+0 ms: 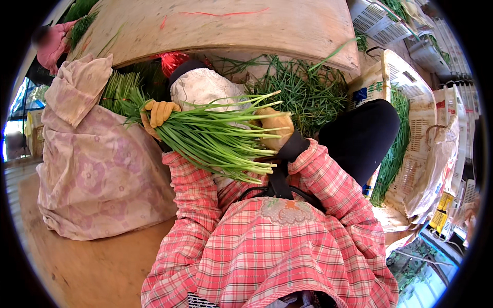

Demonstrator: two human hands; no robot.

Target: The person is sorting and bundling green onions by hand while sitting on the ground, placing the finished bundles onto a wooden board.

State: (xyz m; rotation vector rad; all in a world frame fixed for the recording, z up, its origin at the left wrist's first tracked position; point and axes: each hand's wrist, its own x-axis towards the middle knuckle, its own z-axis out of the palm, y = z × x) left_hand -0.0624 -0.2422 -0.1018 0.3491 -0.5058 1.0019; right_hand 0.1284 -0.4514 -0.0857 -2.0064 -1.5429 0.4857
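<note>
2 gloved hands, left hand (158, 114) & right hand (276, 126), hold 1 chive bunch (215, 138)

Landmark: bundle of stalks (215, 136), being held crosswise above the lap. Left hand (156, 114) is being closed on its left end, right hand (276, 128) on its right. Cloth sack (97, 169) is lying left of it; loose stalks (303, 92) are being kept behind it, under the board (231, 25); baskets (416, 133) are standing right of it.
</note>
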